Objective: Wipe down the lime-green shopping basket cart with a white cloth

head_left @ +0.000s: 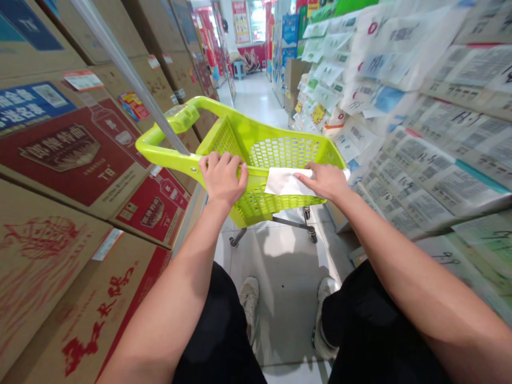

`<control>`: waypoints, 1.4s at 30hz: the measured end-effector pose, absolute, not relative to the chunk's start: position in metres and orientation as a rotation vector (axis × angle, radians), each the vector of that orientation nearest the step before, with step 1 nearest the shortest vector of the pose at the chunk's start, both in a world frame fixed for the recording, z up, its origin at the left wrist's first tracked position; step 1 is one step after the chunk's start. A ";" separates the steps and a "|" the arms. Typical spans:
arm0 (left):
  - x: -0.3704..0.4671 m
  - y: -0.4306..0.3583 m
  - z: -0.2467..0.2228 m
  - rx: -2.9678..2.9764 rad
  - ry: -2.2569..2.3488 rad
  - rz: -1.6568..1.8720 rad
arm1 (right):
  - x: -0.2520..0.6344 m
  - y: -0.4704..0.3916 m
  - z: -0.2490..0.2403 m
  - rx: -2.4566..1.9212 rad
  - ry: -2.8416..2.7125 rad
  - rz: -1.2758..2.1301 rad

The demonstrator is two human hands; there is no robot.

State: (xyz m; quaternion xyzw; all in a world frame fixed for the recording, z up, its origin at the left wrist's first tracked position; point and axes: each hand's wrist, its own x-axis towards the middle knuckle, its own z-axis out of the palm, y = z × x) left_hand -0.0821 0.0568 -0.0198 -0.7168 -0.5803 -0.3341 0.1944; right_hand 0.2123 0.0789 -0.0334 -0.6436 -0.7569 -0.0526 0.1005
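Note:
A lime-green shopping cart (288, 140) with perforated basket walls stands crosswise in front of me, its handle end to the left. My left hand (224, 175) is closed over the near rim of the basket, close to where the handle arm begins. Near the basket's right end, my right hand (326, 180) grips the same rim and pins a white sheet (280, 181) against it with the fingers. The sheet hangs over the outer side of the rim. The undersides of both hands are hidden.
Stacked cartons (76, 149) line the left side, with a grey pole (132, 74) slanting before them. Packaged goods (424, 176) fill the right side. The tiled aisle (256, 93) runs ahead to a blue stool (239, 69), with a person partly visible beside it.

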 end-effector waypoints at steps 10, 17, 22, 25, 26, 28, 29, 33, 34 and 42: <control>-0.067 0.043 -0.013 -2.118 -1.593 -0.847 | 0.156 0.071 -0.028 -1.839 -2.177 -0.167; -0.062 0.035 -0.013 -2.155 -1.543 -0.835 | 0.111 0.065 -0.017 -1.708 -2.223 -0.130; -0.076 0.045 -0.012 -2.102 -1.581 -0.848 | 0.146 0.074 -0.020 -1.824 -2.253 -0.143; -0.084 0.051 -0.012 -2.071 -1.578 -0.840 | 0.177 0.080 -0.027 -1.905 -2.230 -0.172; -0.085 0.052 -0.012 -2.066 -1.575 -0.843 | 0.188 0.081 -0.029 -1.923 -2.217 -0.188; -0.087 0.054 -0.012 -2.076 -1.574 -0.854 | 0.205 0.083 -0.034 -1.952 -2.193 -0.219; -0.087 0.055 -0.013 -2.083 -1.576 -0.857 | 0.211 0.083 -0.037 -1.958 -2.185 -0.234; -0.081 0.054 -0.014 -2.083 -1.585 -0.833 | 0.214 0.081 -0.042 -1.934 -2.174 -0.285; -0.078 0.054 -0.014 -2.078 -1.586 -0.826 | 0.208 0.079 -0.043 -1.916 -2.173 -0.296; -0.062 0.041 -0.017 -2.057 -1.517 -0.812 | 0.119 0.065 -0.030 -1.707 -2.162 -0.251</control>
